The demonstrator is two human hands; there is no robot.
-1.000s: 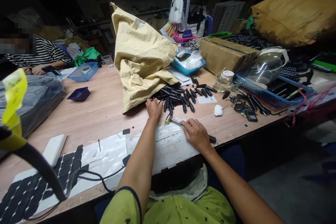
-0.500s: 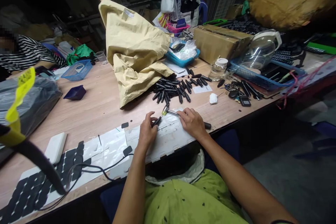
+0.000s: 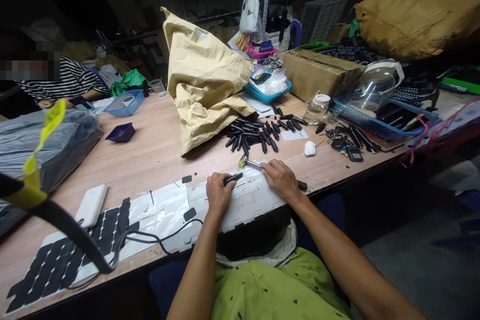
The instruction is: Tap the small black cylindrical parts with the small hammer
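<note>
My left hand (image 3: 217, 193) is closed around a short black tapered cylinder (image 3: 234, 178), whose free end points right over a white board (image 3: 243, 202) at the table's near edge. In my right hand (image 3: 279, 178) is a small hammer (image 3: 255, 164) with a metal shaft. Its yellowish head lies to the left of my fingers, close to the board's far edge, and its dark grip sticks out on the right. Beyond both hands lies a pile of similar black pieces (image 3: 247, 135), partly beneath a large cream paper sack (image 3: 206, 80).
A clear jar (image 3: 317, 110), a white wad (image 3: 310, 148) and keys lie on the right, before a blue basket (image 3: 378, 120). Black stickers (image 3: 112, 225), a cable (image 3: 150, 235) and a white box (image 3: 92, 205) are on the left. Across the table sits a person in stripes (image 3: 71, 77).
The fingers of my left hand have closed in on the black cylinder, which now lies flatter, pointing right. My right hand keeps hold of the hammer. The camera view has shifted slightly.
</note>
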